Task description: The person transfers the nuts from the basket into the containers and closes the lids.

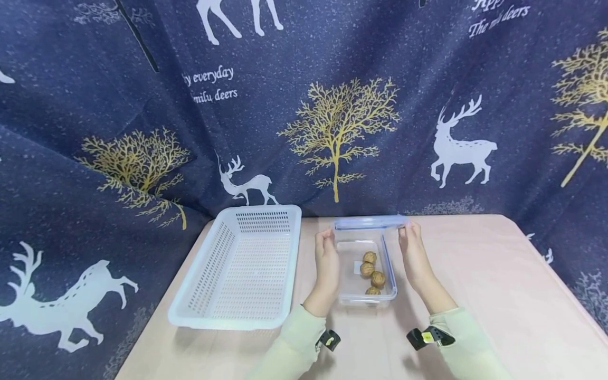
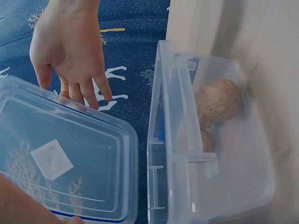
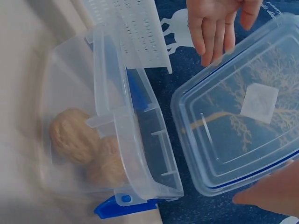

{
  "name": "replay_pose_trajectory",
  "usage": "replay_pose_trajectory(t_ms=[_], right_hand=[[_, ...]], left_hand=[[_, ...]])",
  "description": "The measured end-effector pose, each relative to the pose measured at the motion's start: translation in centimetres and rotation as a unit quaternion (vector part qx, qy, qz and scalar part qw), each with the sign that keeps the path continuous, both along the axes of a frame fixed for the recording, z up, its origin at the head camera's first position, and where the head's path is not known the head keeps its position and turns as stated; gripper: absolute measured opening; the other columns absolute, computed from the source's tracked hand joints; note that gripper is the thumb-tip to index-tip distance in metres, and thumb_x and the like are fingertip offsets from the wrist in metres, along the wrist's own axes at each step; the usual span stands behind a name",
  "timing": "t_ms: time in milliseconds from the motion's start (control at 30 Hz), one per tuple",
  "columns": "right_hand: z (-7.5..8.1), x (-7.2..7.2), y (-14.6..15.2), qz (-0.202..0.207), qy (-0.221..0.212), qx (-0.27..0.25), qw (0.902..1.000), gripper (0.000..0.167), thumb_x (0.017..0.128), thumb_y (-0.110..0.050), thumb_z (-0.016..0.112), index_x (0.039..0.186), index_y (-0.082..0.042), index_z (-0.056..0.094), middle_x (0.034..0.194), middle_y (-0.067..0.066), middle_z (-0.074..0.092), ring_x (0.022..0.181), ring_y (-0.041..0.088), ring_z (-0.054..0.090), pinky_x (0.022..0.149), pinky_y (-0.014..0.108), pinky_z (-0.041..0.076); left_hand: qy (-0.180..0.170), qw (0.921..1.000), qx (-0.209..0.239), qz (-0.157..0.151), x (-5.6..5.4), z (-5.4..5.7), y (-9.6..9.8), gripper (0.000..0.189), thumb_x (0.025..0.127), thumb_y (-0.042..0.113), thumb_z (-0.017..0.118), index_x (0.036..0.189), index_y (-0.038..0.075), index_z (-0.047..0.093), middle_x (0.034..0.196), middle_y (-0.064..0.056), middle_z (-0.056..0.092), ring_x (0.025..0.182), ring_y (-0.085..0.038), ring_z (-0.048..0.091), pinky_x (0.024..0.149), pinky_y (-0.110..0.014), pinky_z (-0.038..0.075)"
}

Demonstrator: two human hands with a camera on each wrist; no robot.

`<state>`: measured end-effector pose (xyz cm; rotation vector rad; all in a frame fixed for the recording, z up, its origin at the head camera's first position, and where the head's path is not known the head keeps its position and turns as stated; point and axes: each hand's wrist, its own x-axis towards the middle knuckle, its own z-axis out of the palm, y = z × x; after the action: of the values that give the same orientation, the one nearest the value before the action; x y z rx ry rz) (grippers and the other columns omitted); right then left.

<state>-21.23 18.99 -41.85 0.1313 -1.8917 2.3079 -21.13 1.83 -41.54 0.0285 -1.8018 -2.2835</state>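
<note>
A clear lid [image 1: 370, 222] with a blue seal is held up, tilted, over the far end of a clear plastic food container [image 1: 366, 298]. My left hand [image 1: 328, 264] holds the lid's left edge, while my right hand [image 1: 414, 258] grips its right edge. In the left wrist view, the right hand [image 2: 72, 51] has its palm showing and fingertips at the lid's rim. A pale square label [image 3: 260, 102] is on the lid. Several walnuts [image 1: 378, 279] lie inside the container, towards its right side. The container stands uncovered on the table.
A white perforated basket [image 1: 233, 321] stands to the left of the container on the pale pink table [image 1: 475, 274]. Behind the table hangs a dark blue cloth [image 1: 266, 121] printed with deer and trees. Blue clip flaps [image 3: 126, 207] stick out from the container's side.
</note>
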Motion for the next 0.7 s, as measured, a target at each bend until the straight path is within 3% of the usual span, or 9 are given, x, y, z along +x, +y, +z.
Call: replay_pose_trajectory(t_ms=[167,267,367,400,500,567,700], right_hand=[[-0.4,0.0,0.4,0.018,-0.001,-0.021,0.9996,0.029,0.104,-0.044,0.023,0.113,-0.017,0.030,0.160,0.018,-0.001,0.147,0.026,-0.005,0.119,0.038,-0.003],[-0.3,0.1,0.5,0.025,-0.017,-0.034,0.9990,0.029,0.105,-0.043,0.024,0.111,-0.016,0.032,0.159,0.020,-0.001,0.147,0.027,-0.003,0.120,0.037,-0.001],[-0.2,0.1,0.7,0.027,-0.039,-0.038,0.9981,0.028,0.105,-0.042,0.026,0.111,-0.015,0.031,0.160,0.018,0.003,0.147,0.026,0.000,0.120,0.035,0.001],[-0.1,0.2,0.7,0.027,-0.045,-0.038,0.9979,0.026,0.105,-0.040,0.027,0.111,-0.015,0.032,0.160,0.018,0.004,0.147,0.026,0.001,0.120,0.035,0.001],[-0.1,0.3,0.8,0.023,-0.052,-0.045,0.9974,0.018,0.105,-0.033,0.031,0.106,-0.015,0.035,0.160,0.017,0.009,0.147,0.025,0.005,0.120,0.035,0.004],[-0.2,0.3,0.9,0.024,-0.052,-0.052,0.9970,0.012,0.105,-0.025,0.033,0.102,-0.015,0.037,0.159,0.016,0.011,0.147,0.025,0.007,0.120,0.035,0.006],[-0.5,0.2,1.0,0.025,-0.057,-0.040,0.9972,0.007,0.102,-0.009,0.036,0.107,-0.009,0.040,0.159,0.016,0.010,0.147,0.027,0.007,0.120,0.034,0.008]], left_hand=[[0.005,0.9962,0.083,-0.023,-0.2,-0.5,-0.1,0.020,0.101,0.011,0.025,0.103,-0.001,0.041,0.147,-0.026,0.034,0.141,-0.036,0.027,0.117,-0.044,0.021],[-0.003,0.9960,0.085,-0.027,-0.2,-0.8,-0.3,0.019,0.100,0.012,0.027,0.103,0.000,0.041,0.139,-0.023,0.042,0.137,-0.032,0.034,0.117,-0.041,0.023],[-0.025,0.9962,0.080,-0.023,-0.2,-0.9,-0.4,0.014,0.100,0.016,0.034,0.098,0.006,0.042,0.116,-0.014,0.049,0.117,-0.027,0.045,0.109,-0.038,0.032],[-0.029,0.9964,0.077,-0.021,-0.2,-1.0,-0.4,0.012,0.099,0.016,0.037,0.095,0.007,0.042,0.115,-0.014,0.050,0.117,-0.027,0.045,0.109,-0.039,0.032],[-0.036,0.9962,0.077,-0.021,-0.1,-1.2,-0.6,0.010,0.095,0.014,0.047,0.089,0.008,0.041,0.130,-0.025,0.047,0.128,-0.035,0.041,0.112,-0.042,0.028],[-0.037,0.9962,0.075,-0.026,-0.1,-1.3,-0.7,0.009,0.092,0.010,0.049,0.090,0.005,0.041,0.143,-0.032,0.035,0.138,-0.039,0.030,0.117,-0.044,0.021],[-0.042,0.9962,0.061,-0.046,-0.1,-1.6,-1.0,0.017,0.090,0.002,0.047,0.105,-0.004,0.042,0.149,-0.033,0.026,0.141,-0.040,0.022,0.117,-0.043,0.020]])
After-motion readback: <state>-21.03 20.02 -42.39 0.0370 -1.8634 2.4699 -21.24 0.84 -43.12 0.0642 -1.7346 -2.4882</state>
